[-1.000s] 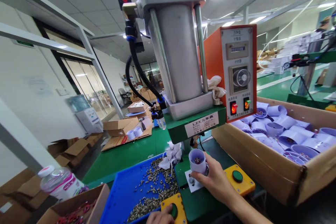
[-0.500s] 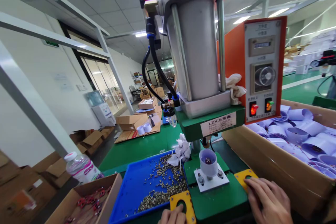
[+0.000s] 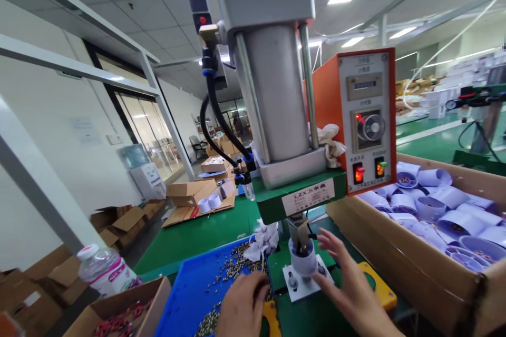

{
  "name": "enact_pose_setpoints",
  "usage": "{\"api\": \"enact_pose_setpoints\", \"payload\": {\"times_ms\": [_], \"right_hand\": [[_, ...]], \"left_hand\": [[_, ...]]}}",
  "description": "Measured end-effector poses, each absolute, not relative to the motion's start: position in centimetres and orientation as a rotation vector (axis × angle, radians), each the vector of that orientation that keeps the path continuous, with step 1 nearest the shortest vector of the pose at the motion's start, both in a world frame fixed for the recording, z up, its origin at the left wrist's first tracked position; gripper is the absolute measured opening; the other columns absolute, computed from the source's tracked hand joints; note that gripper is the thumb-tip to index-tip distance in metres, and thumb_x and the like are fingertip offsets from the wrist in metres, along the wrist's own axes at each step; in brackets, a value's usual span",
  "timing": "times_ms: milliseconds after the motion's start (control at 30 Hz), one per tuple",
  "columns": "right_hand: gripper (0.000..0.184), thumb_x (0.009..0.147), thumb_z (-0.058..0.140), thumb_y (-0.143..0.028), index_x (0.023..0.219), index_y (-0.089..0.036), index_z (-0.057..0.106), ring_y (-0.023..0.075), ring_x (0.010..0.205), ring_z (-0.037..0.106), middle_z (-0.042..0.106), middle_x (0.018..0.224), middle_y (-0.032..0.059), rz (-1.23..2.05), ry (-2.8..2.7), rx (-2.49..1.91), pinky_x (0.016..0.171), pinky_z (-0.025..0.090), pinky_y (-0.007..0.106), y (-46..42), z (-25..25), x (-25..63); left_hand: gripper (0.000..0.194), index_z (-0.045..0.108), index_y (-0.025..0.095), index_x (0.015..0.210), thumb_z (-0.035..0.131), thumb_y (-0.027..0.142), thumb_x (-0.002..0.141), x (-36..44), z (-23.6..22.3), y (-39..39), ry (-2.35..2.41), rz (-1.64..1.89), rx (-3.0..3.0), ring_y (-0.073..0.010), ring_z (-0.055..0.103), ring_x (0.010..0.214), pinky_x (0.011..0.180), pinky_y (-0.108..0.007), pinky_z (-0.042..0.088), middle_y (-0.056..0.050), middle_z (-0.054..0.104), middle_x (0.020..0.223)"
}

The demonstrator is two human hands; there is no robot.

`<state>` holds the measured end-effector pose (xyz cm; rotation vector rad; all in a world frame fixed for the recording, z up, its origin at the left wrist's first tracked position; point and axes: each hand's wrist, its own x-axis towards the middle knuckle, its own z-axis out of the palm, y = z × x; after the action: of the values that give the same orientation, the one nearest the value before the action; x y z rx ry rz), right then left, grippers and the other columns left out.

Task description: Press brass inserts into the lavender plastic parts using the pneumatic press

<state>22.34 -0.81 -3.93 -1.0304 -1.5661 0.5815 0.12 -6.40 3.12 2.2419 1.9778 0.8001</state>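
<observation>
A white plastic cup [image 3: 302, 261] sits on the small white fixture plate [image 3: 304, 285] of a green press [image 3: 300, 189]. The press ram [image 3: 300, 234] is down inside the cup. My right hand [image 3: 348, 279] is open, fingers spread just right of the cup, one fingertip near its base. My left hand [image 3: 243, 305] hovers over the blue tray [image 3: 190, 300] of small metal parts [image 3: 233, 268], fingers curled downward; whether they hold anything is hidden. Both yellow button boxes [image 3: 379, 287] are uncovered.
An orange control box [image 3: 366, 116] with lit switches is on the press's right. A big cardboard box [image 3: 399, 253] of white cups stands at right. A water bottle [image 3: 105, 271] and a carton with red parts [image 3: 114, 321] are at left. A white rag [image 3: 264, 237] lies behind the tray.
Both hands left the yellow button boxes. The right hand moved up beside the cup, the left onto the tray. The ram came down into the cup, and the timer light is lit.
</observation>
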Motion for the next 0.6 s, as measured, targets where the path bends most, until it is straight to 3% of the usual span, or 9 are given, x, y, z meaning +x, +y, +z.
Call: {"api": "enact_pose_setpoints", "payload": {"times_ms": [67, 233, 400, 600], "right_hand": [[0.069, 0.076, 0.062, -0.028, 0.140, -0.024, 0.034, 0.0220, 0.119, 0.058, 0.056, 0.134, 0.0081, 0.728, -1.559, -0.914, 0.100, 0.047, 0.035, -0.3, -2.1, 20.0], [0.045, 0.069, 0.063, -0.023, 0.114, -0.017, 0.057, 0.0271, 0.105, 0.064, 0.068, 0.111, 0.0105, 0.798, -1.500, -0.948, 0.093, 0.050, 0.037, 0.5, -1.7, 17.4], [0.053, 0.066, 0.065, -0.022, 0.118, -0.019, 0.056, 0.0285, 0.111, 0.060, 0.066, 0.117, 0.0101, 0.728, -1.452, -0.987, 0.097, 0.048, 0.038, 1.0, -3.2, 17.3], [0.058, 0.066, 0.061, -0.018, 0.124, -0.021, 0.054, 0.0256, 0.117, 0.058, 0.063, 0.125, 0.0082, 0.759, -1.435, -0.921, 0.101, 0.046, 0.037, 0.9, -2.9, 17.2]], "left_hand": [[0.022, 0.069, 0.023, 0.091, 0.047, 0.022, 0.085, 1.3, 5.5, -4.7, 1.938, 0.834, 2.120, -0.0176, 0.066, 0.087, 0.081, -0.030, 0.049, -0.003, 0.073, 0.093], [0.018, 0.070, 0.022, 0.082, 0.052, 0.024, 0.080, 3.4, 8.9, -2.1, 1.832, 0.878, 2.056, -0.0167, 0.065, 0.083, 0.077, -0.028, 0.046, 0.000, 0.073, 0.086], [0.018, 0.070, 0.021, 0.075, 0.054, 0.029, 0.076, 4.8, 10.8, -0.9, 1.819, 0.753, 2.154, -0.0159, 0.061, 0.075, 0.070, -0.027, 0.043, 0.000, 0.070, 0.077], [0.015, 0.066, 0.018, 0.079, 0.057, 0.021, 0.067, 7.3, 11.9, 0.0, 1.803, 0.488, 2.187, -0.0176, 0.063, 0.084, 0.078, -0.028, 0.044, -0.001, 0.070, 0.085]]}}
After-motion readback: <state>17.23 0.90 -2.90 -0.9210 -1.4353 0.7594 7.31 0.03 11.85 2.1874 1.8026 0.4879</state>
